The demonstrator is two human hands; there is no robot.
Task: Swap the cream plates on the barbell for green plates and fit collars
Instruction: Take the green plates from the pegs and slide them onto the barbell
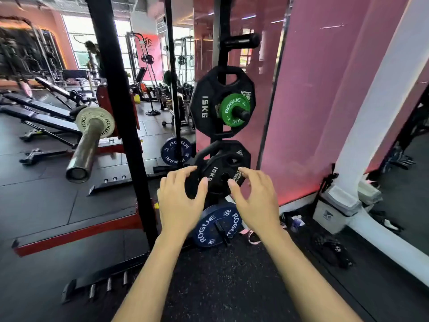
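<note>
Both hands [218, 201] below green plate [232, 109]

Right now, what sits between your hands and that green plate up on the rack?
In the head view, only the black 10KG plate, hung directly below the green plate; both hands, left and right, reach toward it.

Cream plate [95, 122] on steel bar [84, 149]; green plate [233, 109] over black plate [210, 101]; blue plate [217, 227], white lettering; pink wall [325, 89].

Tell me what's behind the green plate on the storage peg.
A black 15KG plate hangs behind the green plate on the same peg; its centre and part of its lettering are covered.
</note>
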